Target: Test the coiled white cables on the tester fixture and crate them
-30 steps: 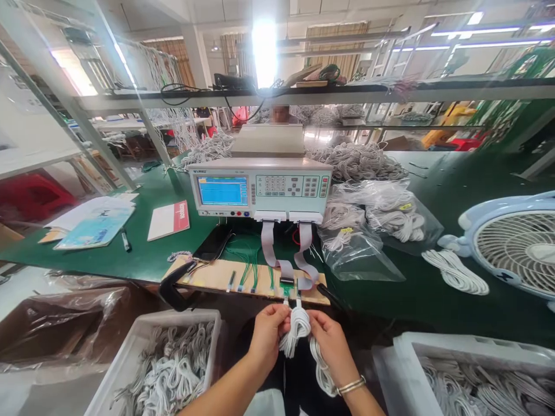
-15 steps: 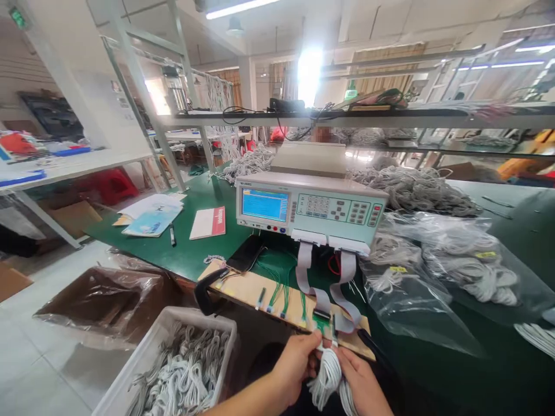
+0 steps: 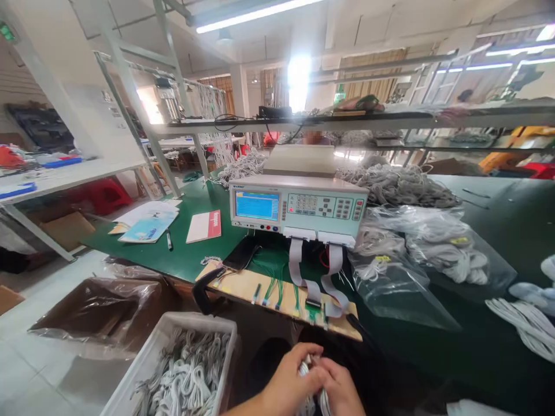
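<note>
Both hands meet at the lower middle, in front of the bench edge. My left hand (image 3: 291,377) is closed around a coiled bundle of white cable (image 3: 307,404), thumb and fingers wrapped over its upper part. From the other side my right hand (image 3: 337,386) grips the same bundle, its fingers pressed against the left ones. The cable's ends are mostly hidden between the fingers. Just beyond the hands lies a wooden board (image 3: 284,297) carrying a small green circuit board (image 3: 313,314), green wires and connectors. Grey ribbon cables (image 3: 296,267) run from it up to a bench tester (image 3: 299,211) with a lit blue screen.
A white bin (image 3: 169,323) of coiled cables stands at lower left, beside a plastic-lined box (image 3: 99,312). Clear bags (image 3: 403,294) of cable bundles and loose white cables (image 3: 524,326) lie on the green table (image 3: 191,260) at right. A black clamp (image 3: 200,293) grips the board's left end.
Both hands have drawn back from the green circuit board toward me, bringing the cable bundle along. They are closer together now, and the camera view has turned slightly right.
</note>
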Motion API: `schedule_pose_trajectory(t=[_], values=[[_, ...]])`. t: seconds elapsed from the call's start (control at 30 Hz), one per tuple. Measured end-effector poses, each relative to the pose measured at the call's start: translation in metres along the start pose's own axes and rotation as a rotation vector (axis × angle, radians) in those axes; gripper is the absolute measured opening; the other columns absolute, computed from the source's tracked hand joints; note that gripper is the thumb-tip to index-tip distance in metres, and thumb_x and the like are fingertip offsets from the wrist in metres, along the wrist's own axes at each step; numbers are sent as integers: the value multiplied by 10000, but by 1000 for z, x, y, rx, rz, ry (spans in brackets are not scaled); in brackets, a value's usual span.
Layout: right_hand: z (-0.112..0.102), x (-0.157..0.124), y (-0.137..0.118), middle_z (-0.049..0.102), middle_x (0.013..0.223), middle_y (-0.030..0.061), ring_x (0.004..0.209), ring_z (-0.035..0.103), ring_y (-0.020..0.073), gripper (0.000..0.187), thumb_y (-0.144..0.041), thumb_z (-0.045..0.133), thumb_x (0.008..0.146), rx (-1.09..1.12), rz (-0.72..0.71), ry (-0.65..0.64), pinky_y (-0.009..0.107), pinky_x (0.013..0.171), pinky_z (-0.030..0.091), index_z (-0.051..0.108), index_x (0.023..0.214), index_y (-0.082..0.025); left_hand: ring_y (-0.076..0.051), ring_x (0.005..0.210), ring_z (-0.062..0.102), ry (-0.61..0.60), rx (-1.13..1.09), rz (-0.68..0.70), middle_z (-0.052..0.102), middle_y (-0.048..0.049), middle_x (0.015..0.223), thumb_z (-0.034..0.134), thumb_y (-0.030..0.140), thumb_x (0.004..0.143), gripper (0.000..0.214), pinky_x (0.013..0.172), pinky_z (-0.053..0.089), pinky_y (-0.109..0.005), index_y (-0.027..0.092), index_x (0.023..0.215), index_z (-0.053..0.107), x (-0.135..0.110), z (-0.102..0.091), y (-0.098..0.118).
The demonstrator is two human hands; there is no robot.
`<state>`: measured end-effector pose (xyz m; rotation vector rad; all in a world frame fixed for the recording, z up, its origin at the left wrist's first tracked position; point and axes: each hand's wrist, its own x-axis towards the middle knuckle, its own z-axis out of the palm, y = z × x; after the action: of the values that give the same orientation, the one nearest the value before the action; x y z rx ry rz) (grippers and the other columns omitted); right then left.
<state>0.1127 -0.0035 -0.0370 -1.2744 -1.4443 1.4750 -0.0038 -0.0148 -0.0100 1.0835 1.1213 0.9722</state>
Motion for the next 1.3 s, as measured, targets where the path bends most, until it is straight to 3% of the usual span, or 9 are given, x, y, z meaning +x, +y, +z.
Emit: schedule_pose_trajectory(t=[0.1, 0.2, 0.33, 0.4, 0.57, 0.73, 0.83, 1.1, 1.3], values=[[8, -7, -2, 576, 485, 17, 482, 501, 141, 414, -440, 412, 758, -305, -71, -104, 222, 471, 321, 565, 506, -150, -153, 735, 500, 35, 483, 85, 582, -31, 774, 503, 478, 671, 338, 689, 353, -240, 183, 808, 593, -16, -31, -10], [10, -16, -11, 580, 471, -2, 475, 521, 134, 388, -320, 330, 827, -590, -73, -68, 224, 505, 323, 595, 577, -185, -177, 700, 512, 97, 781, -163, 556, -42, 645, 419, 431, 733, 307, 705, 341, -287, 181, 647, 574, -31, -77, -31], [20, -25, -20, 618, 622, 10, 583, 541, 139, 267, -237, 343, 833, -822, -293, -55, 232, 551, 325, 604, 779, -220, -238, 765, 512, 8, 779, -311, 527, -45, 578, 573, 382, 622, 247, 717, 333, -324, 177, 493, 525, -43, -111, -54], [33, -27, -22, 607, 625, 25, 597, 525, 147, 233, -208, 360, 820, -895, -515, -176, 244, 551, 326, 593, 811, -200, -199, 690, 512, -74, 633, -356, 521, -20, 566, 549, 432, 635, 285, 656, 352, -288, 175, 512, 531, -41, -102, -57], [54, -24, -23, 568, 579, 38, 593, 477, 161, 234, -160, 358, 801, -891, -939, -400, 293, 585, 350, 569, 699, -169, -124, 567, 479, -239, -358, -608, 522, -12, 587, 543, 475, 645, 340, 543, 342, -232, 136, 630, 535, -12, -49, -40], [17, -16, -25, 585, 719, 49, 674, 508, 163, 172, -246, 398, 821, -614, -383, 91, 281, 631, 393, 557, 800, -181, -94, 583, 476, -46, -353, -306, 556, -6, 663, 679, 322, 552, 309, 560, 337, -196, 135, 743, 524, 8, -34, -32], [1, -14, -20, 582, 654, 21, 572, 506, 151, 184, -347, 527, 742, -539, -96, 198, 245, 537, 393, 568, 817, -184, -134, 695, 507, 48, -185, -106, 584, -26, 758, 711, 254, 500, 393, 648, 368, -223, 158, 829, 520, 8, -25, -36], [-6, -11, -3, 573, 586, 7, 489, 498, 134, 318, -449, 472, 744, -33, 32, 251, 207, 413, 363, 567, 734, -146, -148, 739, 510, -113, -432, -143, 579, -51, 813, 692, 308, 550, 431, 681, 374, -243, 129, 908, 534, -6, 0, -17], [-23, -10, -11, 617, 606, 17, 573, 560, 165, 279, -418, 569, 684, -43, -48, 175, 231, 519, 415, 600, 713, -142, -110, 602, 492, -41, -375, -209, 541, -23, 652, 585, 457, 631, 342, 607, 394, -246, 124, 696, 544, -4, -3, -4]])
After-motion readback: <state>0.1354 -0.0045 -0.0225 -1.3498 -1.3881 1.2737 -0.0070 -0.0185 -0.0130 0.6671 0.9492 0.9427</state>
